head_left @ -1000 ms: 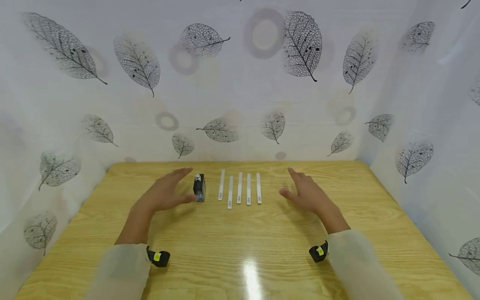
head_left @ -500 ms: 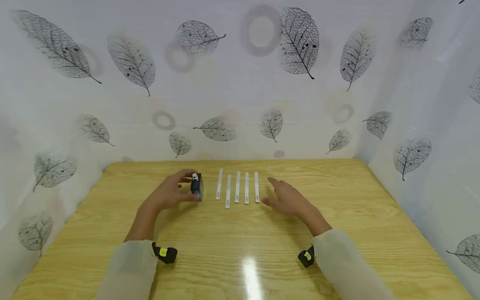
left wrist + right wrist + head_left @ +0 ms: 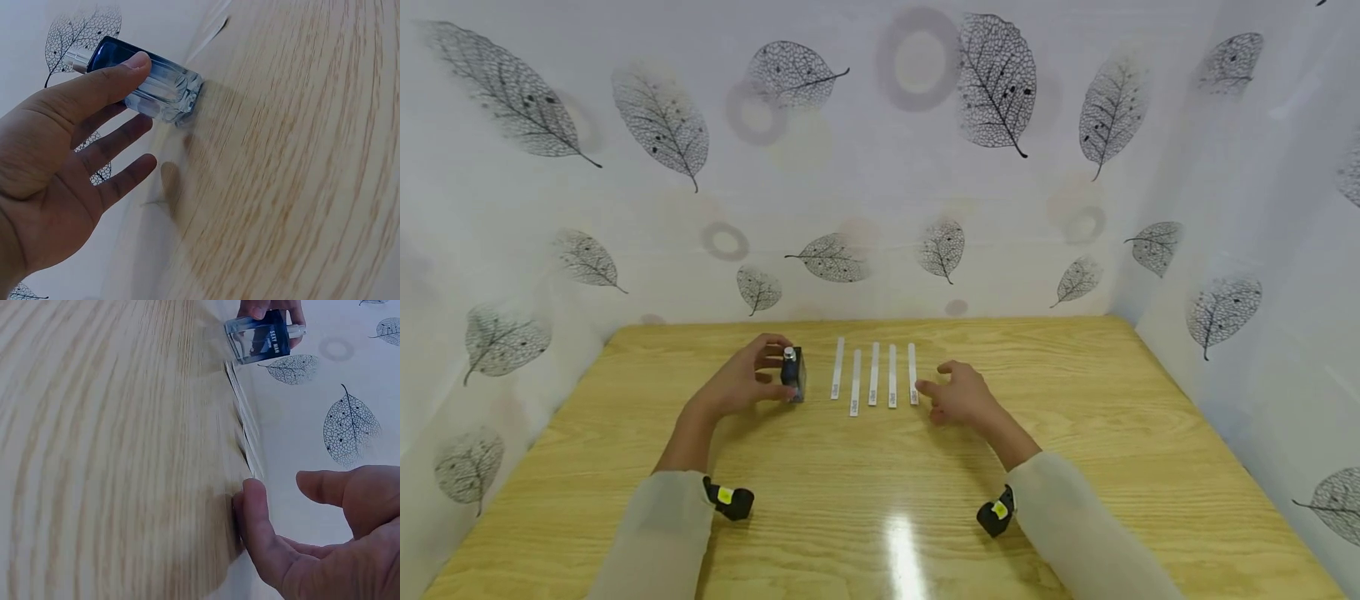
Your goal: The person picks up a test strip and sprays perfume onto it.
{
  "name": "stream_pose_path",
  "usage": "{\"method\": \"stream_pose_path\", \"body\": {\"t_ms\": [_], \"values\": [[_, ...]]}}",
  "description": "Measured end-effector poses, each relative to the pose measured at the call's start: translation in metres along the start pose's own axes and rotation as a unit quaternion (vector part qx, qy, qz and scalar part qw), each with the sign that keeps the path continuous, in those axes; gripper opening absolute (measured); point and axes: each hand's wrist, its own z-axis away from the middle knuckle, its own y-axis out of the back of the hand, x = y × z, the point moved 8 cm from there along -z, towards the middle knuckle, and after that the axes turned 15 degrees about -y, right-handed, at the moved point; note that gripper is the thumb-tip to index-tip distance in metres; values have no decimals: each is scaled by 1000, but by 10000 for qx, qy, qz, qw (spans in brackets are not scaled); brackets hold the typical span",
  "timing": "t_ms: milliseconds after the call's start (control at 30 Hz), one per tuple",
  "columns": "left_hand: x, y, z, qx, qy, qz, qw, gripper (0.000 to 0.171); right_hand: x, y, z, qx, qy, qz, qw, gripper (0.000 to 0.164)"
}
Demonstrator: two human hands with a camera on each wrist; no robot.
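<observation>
Hands first: our left hand (image 3: 733, 387) pinches the perfume bottle (image 3: 798, 371) between thumb and forefinger, its other fingers spread apart; our right hand (image 3: 968, 398) is loosely open, fingers a bit bent, holding nothing. One right fingertip sits at the near end of the rightmost white strip (image 3: 913, 367); whether it presses down, we can't tell. Bottle is upright toward the far part of the wooden surface (image 3: 820, 492), left of all the strips. Dark blue above, clear at the base, silver spray top (image 3: 78, 59); we read "SEXY MAN" on its side. Between our hands we count five strips in a row, side by side and apart, dark print at the ends nearest us. Black wrist cameras (image 3: 740, 504) on both wrists, pale sleeves (image 3: 658, 533). Leaf-print curtain (image 3: 865, 183) behind.
</observation>
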Motion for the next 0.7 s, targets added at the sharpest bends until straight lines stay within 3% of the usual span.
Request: {"method": "stream_pose_path", "body": {"t_ms": [200, 367, 500, 700], "values": [[2, 0, -3, 52, -57, -59, 10000, 74, 3, -8, -4, -375, -545, -1228, 9902, 47], [5, -1, -4, 95, -149, -55, 9998, 71, 4, -13, -5, -278, -818, -1924, 9775, 42], [4, -3, -4, 123, -158, 13, 9998, 70, 5, -17, -6, -134, -1009, -2259, 9688, 41], [4, -1, -3, 258, -157, -74, 9995, 73, 5, -20, -7, 92, -1037, -2367, 9660, 46]]}}
